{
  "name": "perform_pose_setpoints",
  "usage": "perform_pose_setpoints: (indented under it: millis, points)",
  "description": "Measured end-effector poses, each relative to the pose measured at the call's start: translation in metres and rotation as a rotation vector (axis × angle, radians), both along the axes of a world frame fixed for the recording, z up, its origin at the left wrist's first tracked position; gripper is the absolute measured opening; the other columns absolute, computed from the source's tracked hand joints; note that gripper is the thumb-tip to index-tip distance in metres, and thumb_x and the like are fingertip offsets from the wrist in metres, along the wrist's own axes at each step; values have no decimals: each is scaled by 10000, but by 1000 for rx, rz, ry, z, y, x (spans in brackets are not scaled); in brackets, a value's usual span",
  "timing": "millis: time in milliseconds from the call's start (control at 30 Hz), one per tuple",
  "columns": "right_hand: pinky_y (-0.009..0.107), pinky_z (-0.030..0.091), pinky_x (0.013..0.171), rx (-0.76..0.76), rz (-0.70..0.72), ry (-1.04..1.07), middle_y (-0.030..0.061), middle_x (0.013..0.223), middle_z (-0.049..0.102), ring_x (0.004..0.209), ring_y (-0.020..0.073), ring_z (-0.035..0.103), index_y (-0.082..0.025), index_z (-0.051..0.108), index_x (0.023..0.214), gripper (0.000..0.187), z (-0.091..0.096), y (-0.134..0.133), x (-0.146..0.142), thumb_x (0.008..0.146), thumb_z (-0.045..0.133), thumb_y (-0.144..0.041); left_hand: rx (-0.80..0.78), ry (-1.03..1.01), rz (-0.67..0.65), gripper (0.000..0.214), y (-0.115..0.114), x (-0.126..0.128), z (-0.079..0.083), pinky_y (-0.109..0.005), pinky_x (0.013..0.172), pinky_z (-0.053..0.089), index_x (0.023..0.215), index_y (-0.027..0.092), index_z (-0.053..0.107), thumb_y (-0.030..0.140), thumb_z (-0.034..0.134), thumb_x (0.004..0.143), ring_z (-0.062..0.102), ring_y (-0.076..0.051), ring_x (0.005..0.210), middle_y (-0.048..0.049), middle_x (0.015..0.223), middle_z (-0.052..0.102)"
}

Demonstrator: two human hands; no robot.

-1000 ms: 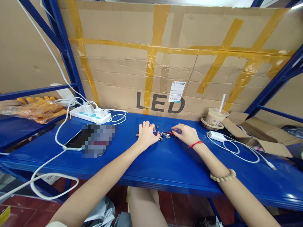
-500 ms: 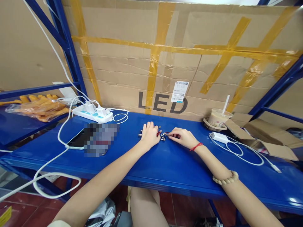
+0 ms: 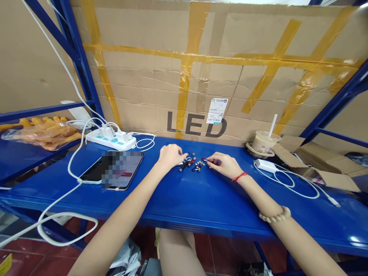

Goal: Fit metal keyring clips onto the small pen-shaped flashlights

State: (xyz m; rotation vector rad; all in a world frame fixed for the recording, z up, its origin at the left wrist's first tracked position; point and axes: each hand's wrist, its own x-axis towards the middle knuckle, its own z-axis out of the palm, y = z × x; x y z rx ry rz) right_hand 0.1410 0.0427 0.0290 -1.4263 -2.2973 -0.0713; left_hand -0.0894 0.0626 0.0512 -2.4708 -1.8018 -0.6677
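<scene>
My left hand (image 3: 171, 156) rests on the blue tabletop with its fingers curled down, at the left edge of a small pile. A silvery piece shows under those fingers; whether they grip it is hidden. Beside the hand lie a black cylinder with metal ends (image 3: 183, 165) and a red cylinder (image 3: 192, 161). Several tiny shiny metal pieces (image 3: 198, 167) sit between the hands. On the pile's right, my right hand (image 3: 224, 165) has its fingers bent together. Dark red parts show beneath its fingers, too covered to name.
Two phones (image 3: 130, 172) lie to the left, before a white power strip (image 3: 126, 145) with cables. At the right are a drink cup (image 3: 263, 142) in a holder, a white adapter (image 3: 266, 167) with its cable and an open carton (image 3: 339, 180). A large cardboard box (image 3: 138, 92) stands behind.
My left hand has drawn left off the pile and curled, uncovering the black and red cylinders. My right hand has stayed nearly in place. The view has shifted slightly.
</scene>
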Motion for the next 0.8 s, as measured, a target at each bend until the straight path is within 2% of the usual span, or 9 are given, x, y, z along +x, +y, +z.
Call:
perform_pose_setpoints:
  millis: [167,400,600,800]
  points:
    - [239,451,629,12,41,-31,15,903,639,807,154,589,-267,668,904,212,-1,0,-1,772,534,-366,-50,66,-56,312,-7,4,1,-334,719,423,639,194,670,485,561,669,591,-232,779,-68,786,658]
    - [272,473,692,14,41,-32,15,923,625,836,161,589,-285,681,864,192,-9,3,-4,781,520,-348,-78,122,-92,175,-7,12,-11,-317,746,437,700,198,687,331,582,654,589,-221,831,-59,805,661]
    - [285,482,707,38,35,-14,28,917,630,827,170,590,-277,686,873,216,-12,6,-5,778,513,-366,18,19,-87,239,-10,15,-11,-324,744,446,741,175,636,395,559,688,566,-216,841,-53,827,642]
    - [301,475,737,9,20,10,27,913,629,838,172,590,-271,697,810,184,-11,5,-10,764,540,-355,150,-88,-160,141,-12,16,-11,-294,693,426,741,186,541,325,525,730,542,-175,785,-19,782,604]
